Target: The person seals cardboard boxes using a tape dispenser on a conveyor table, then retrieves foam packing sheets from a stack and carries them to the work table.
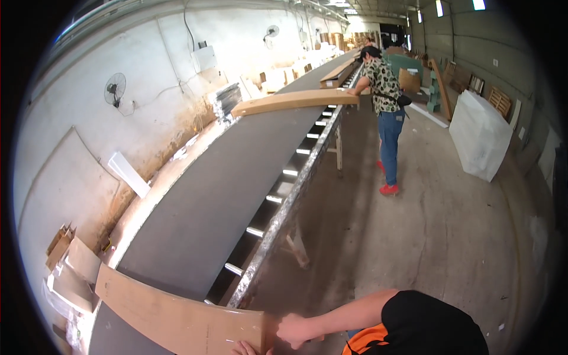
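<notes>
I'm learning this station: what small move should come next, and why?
Perhaps steady the near carton with the right hand, which appears beside its end: that end juts past the conveyor rail, and only the left hand visibly touches it.

The light was strong on the left wall (195,77), and the pale strip (131,234) beside the belt (207,189) was almost burnt to white. High windows (478,5) glared, while the right wall (497,44) was rather dim. Shadow lay under the metal rail (277,229). The near carton (183,319) was softly lit. Straight edges bent toward black corners.
</notes>
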Demonstrator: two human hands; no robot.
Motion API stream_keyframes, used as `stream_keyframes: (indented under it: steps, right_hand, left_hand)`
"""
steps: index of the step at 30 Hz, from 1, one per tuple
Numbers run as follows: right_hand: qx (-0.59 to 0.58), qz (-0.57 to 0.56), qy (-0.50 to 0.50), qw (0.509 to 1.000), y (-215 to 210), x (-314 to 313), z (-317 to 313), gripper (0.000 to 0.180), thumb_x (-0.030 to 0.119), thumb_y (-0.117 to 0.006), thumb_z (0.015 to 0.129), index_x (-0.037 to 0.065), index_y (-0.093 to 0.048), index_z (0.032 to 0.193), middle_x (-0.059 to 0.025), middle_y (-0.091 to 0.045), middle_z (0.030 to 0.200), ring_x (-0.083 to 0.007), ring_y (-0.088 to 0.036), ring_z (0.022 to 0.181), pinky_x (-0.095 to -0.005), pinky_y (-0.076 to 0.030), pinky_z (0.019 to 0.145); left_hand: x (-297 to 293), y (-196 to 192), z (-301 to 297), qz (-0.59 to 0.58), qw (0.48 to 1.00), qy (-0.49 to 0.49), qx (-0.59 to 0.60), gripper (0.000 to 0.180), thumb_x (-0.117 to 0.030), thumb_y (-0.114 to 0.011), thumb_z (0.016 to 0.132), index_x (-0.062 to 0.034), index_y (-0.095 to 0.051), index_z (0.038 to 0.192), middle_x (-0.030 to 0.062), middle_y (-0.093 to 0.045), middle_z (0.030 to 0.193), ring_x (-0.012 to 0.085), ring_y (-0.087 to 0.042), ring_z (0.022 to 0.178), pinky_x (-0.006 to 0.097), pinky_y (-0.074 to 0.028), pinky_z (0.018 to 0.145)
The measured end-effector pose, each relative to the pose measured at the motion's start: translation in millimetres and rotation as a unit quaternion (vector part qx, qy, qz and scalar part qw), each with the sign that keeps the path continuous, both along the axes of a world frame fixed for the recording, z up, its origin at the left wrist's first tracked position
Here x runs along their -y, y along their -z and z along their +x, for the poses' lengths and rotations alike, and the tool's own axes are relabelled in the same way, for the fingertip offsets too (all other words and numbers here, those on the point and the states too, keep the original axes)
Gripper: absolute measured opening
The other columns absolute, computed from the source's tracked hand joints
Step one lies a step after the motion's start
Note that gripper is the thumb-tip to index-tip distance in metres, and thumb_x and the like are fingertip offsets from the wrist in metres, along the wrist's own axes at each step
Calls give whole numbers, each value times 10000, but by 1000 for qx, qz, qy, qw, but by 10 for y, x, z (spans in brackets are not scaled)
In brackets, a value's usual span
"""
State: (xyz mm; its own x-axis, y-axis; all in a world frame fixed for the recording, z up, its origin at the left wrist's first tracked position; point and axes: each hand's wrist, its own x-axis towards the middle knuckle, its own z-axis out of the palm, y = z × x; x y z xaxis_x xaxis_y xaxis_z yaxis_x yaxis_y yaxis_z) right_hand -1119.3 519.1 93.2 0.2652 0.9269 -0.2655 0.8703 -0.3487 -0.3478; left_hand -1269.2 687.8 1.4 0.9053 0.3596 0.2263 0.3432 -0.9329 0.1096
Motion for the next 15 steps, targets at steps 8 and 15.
stream_keyframes:
  steps: [8, 15]
  right_hand:
    - [105, -122, -115, 980, 1135, -244, -610, 200, 231, -716, 710, 142, -747, 886, -58, -725, 891, -272, -696, 885, -406, -569, 699]
    - [187, 332, -19, 924, -248, -1005, -641, 135, 219, -712, 571, 105, -660, 620, -71, -648, 629, -269, -598, 557, -397, -437, 474]
  left_hand:
    - [-298, -354, -753, 51, 986, 65, -144, 1113, -550, -794, 655, 5, -300, 1483, 278, -369, 1473, 506, -375, 1318, 534, -351, 1098]
    - [-396, -151, -989, -171, 984, -27, 42, 1273, -603, -812, 622, -14, -135, 1525, 324, -267, 1505, 478, -417, 1300, 517, -453, 1009]
